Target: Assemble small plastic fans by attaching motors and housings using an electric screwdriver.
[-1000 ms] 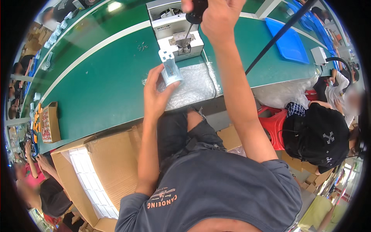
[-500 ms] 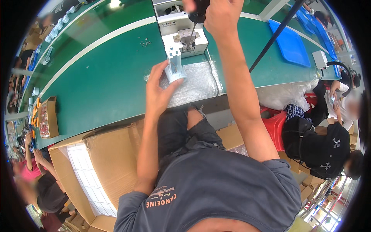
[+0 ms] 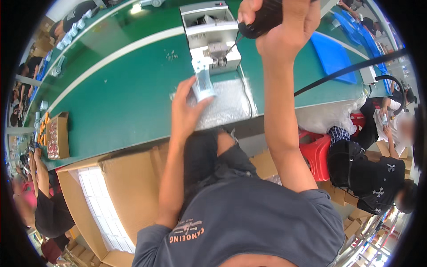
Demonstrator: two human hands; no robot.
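Observation:
My left hand (image 3: 187,107) has its thumb and fingers closed round the base of a pale blue plastic housing (image 3: 203,83), a tall piece with holes in its top. The housing stands upright on a sheet of bubble wrap (image 3: 229,101), just in front of a screw feeder (image 3: 210,30). Up at the top edge, my right hand (image 3: 287,40) grips a black electric screwdriver (image 3: 262,20). Its thin bit slants down and left to the front of the feeder; whether the tip touches or carries a screw is too small to tell.
Left on the green bench (image 3: 133,98) stands a carton of small red parts (image 3: 58,135). A blue tray (image 3: 334,60) lies at the right, behind a slanting black bar (image 3: 351,71). An open cardboard box (image 3: 129,191) sits beside my left arm. Co-workers sit on both sides.
My right hand and the screwdriver have moved right and closer, and the bit leans more to the side. My left hand still holds the housing in the same place.

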